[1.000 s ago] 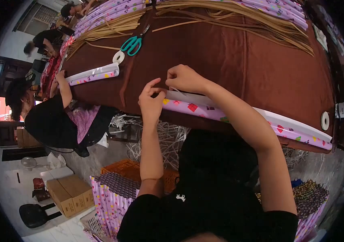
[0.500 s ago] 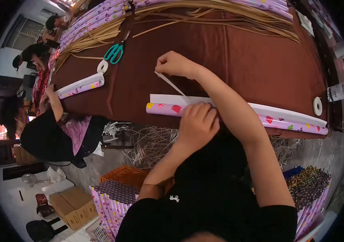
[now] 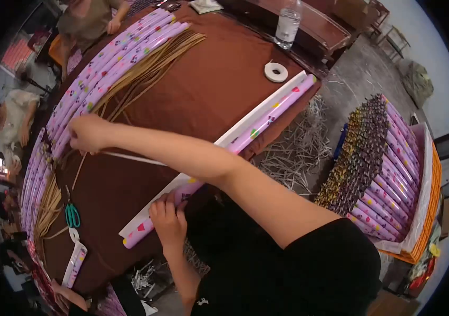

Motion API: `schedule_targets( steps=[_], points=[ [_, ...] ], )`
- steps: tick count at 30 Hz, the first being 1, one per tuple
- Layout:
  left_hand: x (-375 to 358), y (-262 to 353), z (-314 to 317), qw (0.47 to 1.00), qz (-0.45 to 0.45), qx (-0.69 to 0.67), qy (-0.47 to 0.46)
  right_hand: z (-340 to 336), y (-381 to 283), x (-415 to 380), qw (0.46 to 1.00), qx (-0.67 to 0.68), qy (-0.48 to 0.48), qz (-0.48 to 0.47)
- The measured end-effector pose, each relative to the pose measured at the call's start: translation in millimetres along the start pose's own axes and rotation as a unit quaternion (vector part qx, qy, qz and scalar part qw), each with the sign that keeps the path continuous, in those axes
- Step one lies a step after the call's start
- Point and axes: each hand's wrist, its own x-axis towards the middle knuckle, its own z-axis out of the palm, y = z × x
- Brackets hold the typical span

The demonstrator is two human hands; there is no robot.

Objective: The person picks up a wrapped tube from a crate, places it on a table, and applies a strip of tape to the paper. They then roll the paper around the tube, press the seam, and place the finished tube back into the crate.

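A long tube of lilac patterned wrapping paper [image 3: 251, 134] lies across the brown-covered table near its edge, with a flat white border [image 3: 150, 211] along its far side. My left hand [image 3: 167, 218] rests over the tube near its left end, fingers curled on it. Stretched out over the table, my right hand [image 3: 88, 134] pinches the end of a narrow white strip [image 3: 137, 158]. The strip runs taut back toward the tube, and my right forearm hides where it meets the paper.
A white tape roll [image 3: 275, 72] and a water bottle [image 3: 288, 26] stand at the far end. Lilac tubes [image 3: 108, 68] and brown strips [image 3: 150, 73] line the far side. Green-handled scissors [image 3: 72, 215] lie left. Right, an orange crate [image 3: 429, 210] holds finished tubes. Other people work around the table.
The view has swung to the right. My right hand has moved farther from the tube, drawing out more of the white strip. My left hand stays on the tube.
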Motion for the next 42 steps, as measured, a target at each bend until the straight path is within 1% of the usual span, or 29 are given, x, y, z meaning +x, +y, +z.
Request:
schedule_targets(
  steps=[1, 2, 3, 4, 5, 7, 10, 13, 18, 23, 27, 29, 30, 31, 32, 33, 34, 35, 36, 37, 38, 39, 40, 42],
  points=[
    [0.9, 0.0, 0.2, 1.000, 0.008, -0.008, 0.000, -23.9, 1.2, 20.8, 0.986, -0.124, 0.088, -0.064],
    [1.3, 1.2, 0.2, 0.999, 0.023, 0.023, 0.005, -58.0, -6.3, 40.0, 0.965, -0.138, 0.195, -0.108],
    [0.8, 1.4, 0.1, 0.998, 0.037, 0.055, 0.011, -112.6, -45.0, 36.3, 0.959, -0.194, 0.186, -0.087],
    [0.6, 0.5, -0.2, 0.998, 0.040, 0.050, 0.013, -153.4, -60.1, 53.1, 0.943, -0.219, 0.234, -0.091],
    [1.0, -0.3, 0.2, 0.997, 0.047, 0.054, 0.017, -169.1, -58.4, 40.8, 0.942, -0.225, 0.233, -0.091],
    [1.0, -1.6, 1.2, 0.997, 0.055, 0.050, 0.024, -199.0, -56.6, 30.4, 0.940, -0.264, 0.210, -0.049],
    [2.0, 1.7, -0.7, 0.999, 0.028, 0.029, 0.002, -247.2, -53.7, 4.9, 0.931, -0.319, 0.178, 0.017],
    [3.5, 0.1, -1.3, 0.999, 0.039, 0.027, -0.005, -296.0, -53.6, -24.5, 0.914, -0.367, 0.152, 0.079],
    [5.3, 0.4, -3.5, 0.999, 0.040, 0.029, -0.010, -356.0, -49.6, -73.0, 0.881, -0.428, 0.095, 0.176],
    [2.4, -2.9, -3.0, 0.998, 0.044, 0.034, -0.006, -408.9, -53.4, -129.7, 0.831, -0.485, 0.044, 0.269],
    [-9.9, -12.9, -11.1, 0.998, 0.041, 0.046, -0.001, -441.6, -50.5, -171.4, 0.782, -0.526, -0.002, 0.334],
    [-14.0, -17.5, -13.0, 0.997, 0.040, 0.060, 0.007, -456.1, -45.6, -176.1, 0.758, -0.545, -0.025, 0.357],
    [-15.8, -20.1, -14.5, 0.998, 0.043, 0.052, 0.003, -442.0, -25.8, -198.7, 0.768, -0.564, -0.092, 0.289],
    [-16.8, -22.5, -16.4, 0.998, 0.044, 0.046, -0.002, -425.2, -6.4, -214.5, 0.783, -0.538, -0.110, 0.293],
    [-16.4, -22.3, -18.0, 0.998, 0.034, 0.055, 0.004, -413.7, 21.7, -223.2, 0.762, -0.495, -0.174, 0.380],
    [-14.8, -19.8, -19.2, 0.998, 0.036, 0.042, 0.006, -409.2, 54.6, -237.1, 0.785, -0.465, -0.225, 0.340],
    [-13.6, -17.8, -20.7, 0.999, 0.037, 0.030, 0.009, -391.8, 52.7, -245.5, 0.795, -0.474, -0.232, 0.300],
    [-12.9, -15.4, -22.6, 1.000, 0.013, 0.027, -0.007, -382.2, 70.4, -255.2, 0.763, -0.496, -0.218, 0.353],
    [-13.7, -15.3, -22.6, 0.999, -0.004, 0.041, 0.000, -371.4, 73.6, -260.1, 0.772, -0.447, -0.163, 0.422],
    [-15.4, -16.7, -20.8, 1.000, 0.004, 0.030, 0.000, -371.1, 82.0, -267.1, 0.796, -0.465, -0.166, 0.351],
    [-16.3, -16.9, -20.6, 1.000, 0.012, 0.019, -0.002, -370.9, 91.1, -272.4, 0.789, -0.489, -0.151, 0.341],
    [-14.3, -15.1, -22.1, 0.999, 0.018, 0.027, 0.010, -375.5, 107.1, -279.3, 0.800, -0.493, -0.139, 0.314],
    [-12.7, -14.7, -23.4, 0.999, 0.005, 0.038, 0.014, -376.8, 120.3, -282.5, 0.809, -0.496, -0.126, 0.289],
    [-11.3, -14.6, -24.0, 0.999, 0.018, 0.039, 0.007, -368.8, 113.1, -281.0, 0.820, -0.473, -0.072, 0.316]
  ],
)
